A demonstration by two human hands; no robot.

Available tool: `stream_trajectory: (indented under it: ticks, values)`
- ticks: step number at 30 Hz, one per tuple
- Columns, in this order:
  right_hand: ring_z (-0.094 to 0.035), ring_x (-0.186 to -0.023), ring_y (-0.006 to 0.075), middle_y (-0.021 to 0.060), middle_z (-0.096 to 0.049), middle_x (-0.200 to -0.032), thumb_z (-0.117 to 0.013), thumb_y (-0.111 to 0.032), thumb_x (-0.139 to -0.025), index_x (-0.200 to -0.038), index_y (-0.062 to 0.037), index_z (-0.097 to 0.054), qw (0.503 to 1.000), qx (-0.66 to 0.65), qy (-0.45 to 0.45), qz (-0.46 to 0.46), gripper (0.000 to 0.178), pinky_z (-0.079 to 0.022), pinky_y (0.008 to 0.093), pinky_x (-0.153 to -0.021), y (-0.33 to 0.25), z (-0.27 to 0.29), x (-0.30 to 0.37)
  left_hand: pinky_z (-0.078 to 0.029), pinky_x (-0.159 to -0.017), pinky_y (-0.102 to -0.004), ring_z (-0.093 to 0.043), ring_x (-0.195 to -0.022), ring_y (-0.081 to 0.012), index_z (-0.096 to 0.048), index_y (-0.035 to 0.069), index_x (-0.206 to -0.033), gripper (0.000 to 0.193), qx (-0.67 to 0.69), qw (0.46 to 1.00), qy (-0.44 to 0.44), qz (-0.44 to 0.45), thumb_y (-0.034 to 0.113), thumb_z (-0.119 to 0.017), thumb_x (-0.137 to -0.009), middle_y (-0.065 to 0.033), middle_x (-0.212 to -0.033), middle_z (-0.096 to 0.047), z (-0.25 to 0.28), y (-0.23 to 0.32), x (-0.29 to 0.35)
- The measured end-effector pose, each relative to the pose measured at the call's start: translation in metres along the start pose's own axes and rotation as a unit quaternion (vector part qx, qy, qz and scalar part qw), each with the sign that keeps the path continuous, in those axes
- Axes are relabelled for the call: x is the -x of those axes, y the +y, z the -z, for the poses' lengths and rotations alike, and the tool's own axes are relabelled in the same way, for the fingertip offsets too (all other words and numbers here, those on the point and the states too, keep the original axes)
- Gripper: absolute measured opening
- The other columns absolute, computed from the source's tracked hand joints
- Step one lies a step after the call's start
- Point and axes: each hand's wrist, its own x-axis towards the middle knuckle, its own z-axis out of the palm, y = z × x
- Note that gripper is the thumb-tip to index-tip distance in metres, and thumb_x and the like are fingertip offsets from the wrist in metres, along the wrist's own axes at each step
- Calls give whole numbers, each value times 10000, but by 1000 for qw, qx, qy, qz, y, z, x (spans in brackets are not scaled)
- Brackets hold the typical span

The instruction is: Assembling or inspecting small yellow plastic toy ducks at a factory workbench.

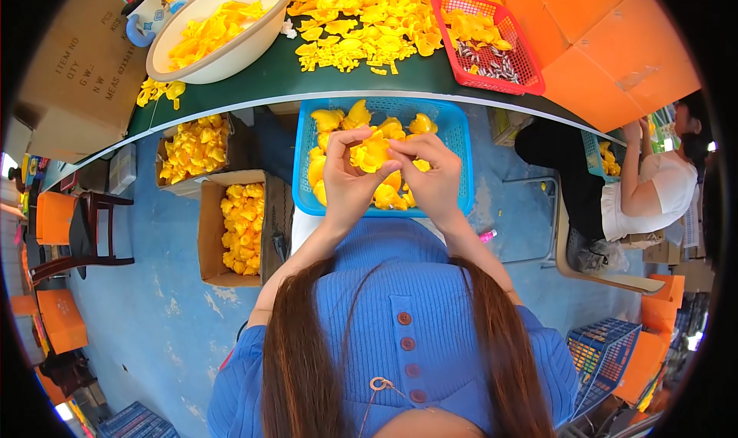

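My left hand (347, 178) pinches a curved yellow plastic piece (370, 153) between bent fingers and thumb. From the other side my right hand (432, 178) meets it, thumb and forefinger closed at the piece's right edge. Any smaller part between those right fingertips is too small to make out. Directly below both hands lies a blue plastic basket (460, 142), holding several rounded, shell-like yellow pieces (328, 119). The basket rests at my lap, close against the table's edge.
On the green table (261, 82) are a cream basin (280, 11), a heap of flat yellow parts (361, 23) and a red basket (530, 76) with yellow and striped pieces. Cartons of yellow parts (242, 230) stand at left. Another person (646, 184) sits at right.
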Motion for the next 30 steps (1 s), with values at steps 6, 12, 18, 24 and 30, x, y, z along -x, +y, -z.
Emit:
stream_trajectory:
  ticks: [6, 12, 18, 24, 30]
  values:
    - [-590, -711, 169, 78, -616, -777, -673, 20, -699, -867, -11, -687, 997, -57, -30, -42, 171, -454, 245, -622, 5, 0, 3, -490, -830, -227, -507, -1032, -147, -466, 21, -1091, 502, 34, 998, -8, 51, 24, -769, -690, -78, -1089, -468, -2, 1, 1]
    - [-572, -695, 168, 75, -601, -771, -666, 34, -699, -885, -14, -686, 998, -28, -52, 2, 193, -449, 247, -619, 5, 1, -1, -484, -826, -224, -499, -1044, -149, -468, 19, -1088, 498, 39, 997, -10, 72, -1, -762, -688, -85, -1103, -470, -2, 4, 2]
    - [-568, -678, 162, 80, -593, -731, -683, 21, -723, -867, -6, -684, 997, -28, 63, 38, 147, -455, 251, -586, 3, -3, 1, -431, -898, -248, -497, -1043, -157, -471, 17, -1091, 520, 16, 1000, 10, 22, 9, -779, -672, -80, -1087, -465, -3, 6, 1]
    - [-573, -712, 153, 76, -613, -762, -676, 25, -727, -896, -14, -688, 999, -8, 36, -3, 173, -444, 240, -623, 3, -8, 4, -439, -892, -248, -497, -1050, -161, -471, 19, -1087, 514, -5, 1000, 11, 16, 11, -777, -674, -76, -1075, -455, -1, 1, 3]
    - [-575, -712, 164, 75, -610, -767, -673, 12, -724, -906, -10, -684, 1000, -11, 6, 14, 184, -446, 242, -633, 4, -4, 2, -450, -885, -250, -498, -1053, -157, -468, 24, -1090, 502, 17, 1000, 1, 26, 21, -770, -689, -76, -1077, -452, -2, 4, 2]
